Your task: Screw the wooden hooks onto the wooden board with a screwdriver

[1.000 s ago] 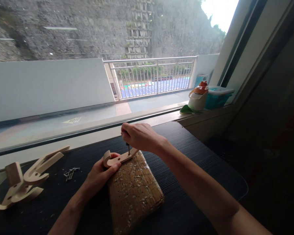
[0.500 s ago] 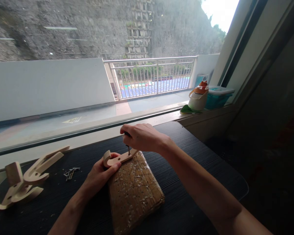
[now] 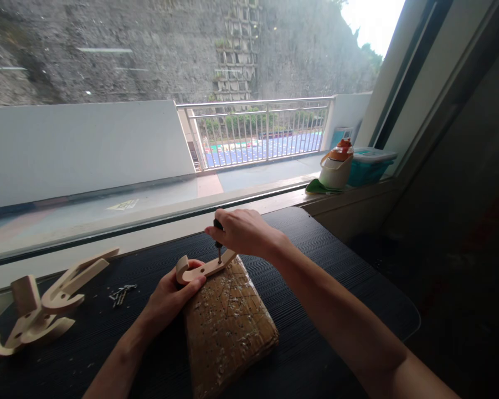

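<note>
Your black table bears a worn, pitted cardboard slab. Your left hand pinches a wooden hook at the slab's far end; your right hand grips an upright screwdriver, its tip on the hook. Small screws lie to the left.

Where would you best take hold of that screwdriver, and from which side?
Probably by its dark handle, from above and the right, as the right hand does. The screwdriver stands nearly upright, its thin shaft down at the wooden piece, so the thicker handle offers the fuller grip. The left side looks tighter: the left hand holds the piece's curled end.
</note>
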Demonstrator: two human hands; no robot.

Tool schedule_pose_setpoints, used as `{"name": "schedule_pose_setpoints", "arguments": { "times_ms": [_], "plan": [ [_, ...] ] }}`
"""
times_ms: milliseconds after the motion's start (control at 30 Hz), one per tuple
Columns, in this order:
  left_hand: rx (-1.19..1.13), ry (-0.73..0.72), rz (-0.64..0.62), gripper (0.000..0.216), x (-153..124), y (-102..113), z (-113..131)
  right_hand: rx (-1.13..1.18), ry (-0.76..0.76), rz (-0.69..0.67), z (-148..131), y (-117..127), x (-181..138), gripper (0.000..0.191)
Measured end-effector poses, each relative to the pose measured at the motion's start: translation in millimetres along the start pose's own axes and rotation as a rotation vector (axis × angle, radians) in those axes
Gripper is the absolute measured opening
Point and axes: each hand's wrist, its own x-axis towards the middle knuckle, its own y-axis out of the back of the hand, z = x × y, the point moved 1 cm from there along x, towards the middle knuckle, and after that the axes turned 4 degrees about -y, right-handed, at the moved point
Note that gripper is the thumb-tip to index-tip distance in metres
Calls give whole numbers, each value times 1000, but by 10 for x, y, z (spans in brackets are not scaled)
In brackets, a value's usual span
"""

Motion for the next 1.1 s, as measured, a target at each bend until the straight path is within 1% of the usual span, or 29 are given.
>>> {"name": "schedule_pose_setpoints", "arguments": {
  "times_ms": [100,233,300,367,533,800,900,1000,1100],
  "plan": [
    [4,-8,0,48,-4,-1,5,8,-6,6,18,4,-5,35],
    [-10,-20,1,47,-9,-1,16,91,79,-61,11,33,-27,26],
    [-10,-19,-3,46,-9,1,15,112,108,-59,7,43,-33,22],
    [1,-16,-6,47,-6,3,8,108,117,-46,11,41,-30,22],
    [12,-7,-17,49,-2,4,-10,58,58,-40,49,13,5,29],
    [22,-4,-17,50,-7,5,2,19,-6,-21,57,-4,13,34],
    [0,-1,-9,50,-7,3,8,104,63,-47,45,-10,2,27],
    [-33,15,-12,49,-12,0,25,228,166,-72,34,-12,-5,27],
    [-44,17,-20,48,-16,-3,37,254,185,-69,35,-7,-4,23]
  ]
}}
